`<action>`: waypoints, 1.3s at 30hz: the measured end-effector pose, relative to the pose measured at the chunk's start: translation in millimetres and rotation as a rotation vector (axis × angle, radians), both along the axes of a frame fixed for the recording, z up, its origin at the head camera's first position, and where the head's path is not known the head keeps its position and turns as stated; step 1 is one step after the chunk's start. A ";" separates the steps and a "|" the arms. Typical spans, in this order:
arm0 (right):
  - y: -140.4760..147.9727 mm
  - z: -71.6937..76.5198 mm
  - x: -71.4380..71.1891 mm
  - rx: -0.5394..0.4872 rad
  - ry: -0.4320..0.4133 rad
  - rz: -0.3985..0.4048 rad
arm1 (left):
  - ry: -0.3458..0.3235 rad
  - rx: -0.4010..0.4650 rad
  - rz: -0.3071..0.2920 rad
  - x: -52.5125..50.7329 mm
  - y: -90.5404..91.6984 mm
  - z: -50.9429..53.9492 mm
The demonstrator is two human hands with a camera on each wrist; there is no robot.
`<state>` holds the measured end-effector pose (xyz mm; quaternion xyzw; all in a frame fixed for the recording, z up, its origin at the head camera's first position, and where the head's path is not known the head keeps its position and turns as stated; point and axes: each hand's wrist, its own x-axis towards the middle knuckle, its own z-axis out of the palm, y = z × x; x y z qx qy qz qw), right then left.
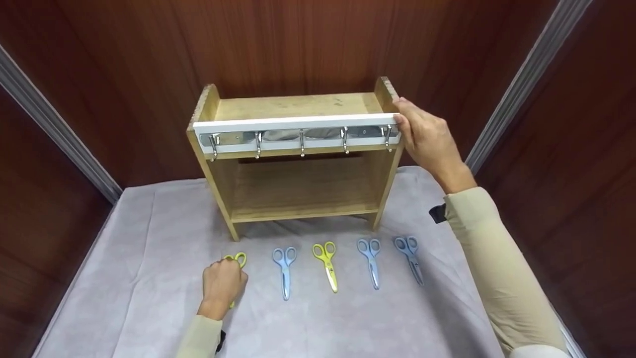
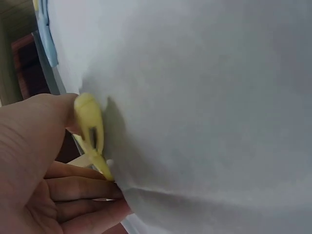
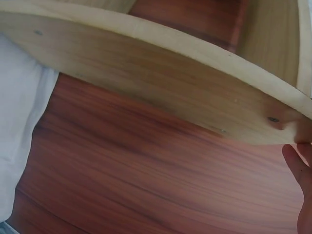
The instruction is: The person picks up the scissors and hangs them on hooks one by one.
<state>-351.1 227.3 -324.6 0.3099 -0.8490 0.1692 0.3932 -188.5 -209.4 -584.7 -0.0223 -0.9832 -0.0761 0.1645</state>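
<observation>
At the left of the head view, my left hand [image 1: 222, 284] pinches a pair of yellow scissors [image 1: 241, 258] over the cloth. The left wrist view shows these yellow scissors [image 2: 89, 117] between thumb and fingers, partly hidden by the hand. My right hand [image 1: 428, 141] grips the upper right corner of a wooden shelf [image 1: 303, 214], with the thumb at the end of its white hook rail [image 1: 298, 121]. In the right wrist view only some fingertips [image 3: 295, 163] show, by the shelf's side panel [image 3: 161, 78]. Several metal hooks [image 1: 302, 141] line the rail, nothing hanging on them.
Right of my left hand lie blue scissors [image 1: 284, 273], yellow scissors [image 1: 326, 266], more blue scissors [image 1: 370, 263] and darker blue scissors [image 1: 410, 259] in a row. A pale cloth [image 1: 164, 238] covers the table. Brown wood-grain walls [image 1: 298, 44] enclose the back and sides.
</observation>
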 end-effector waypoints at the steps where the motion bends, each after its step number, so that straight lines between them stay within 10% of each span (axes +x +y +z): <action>1: -0.8 0.0 -0.2 -0.007 -0.003 0.002 | 0.021 -0.001 0.002 -0.1 -0.5 -0.5; 16: -12.0 -1.9 -4.4 -0.032 -0.007 0.012 | -0.038 0.102 0.009 10.8 -6.3 8.0; 32: -9.1 -2.6 -4.9 -0.044 0.007 -0.017 | -0.306 0.457 -0.035 -5.6 -9.0 58.1; 39: -10.4 -5.5 -5.4 -0.058 0.067 0.002 | -0.315 0.618 -0.108 -3.9 -9.2 83.5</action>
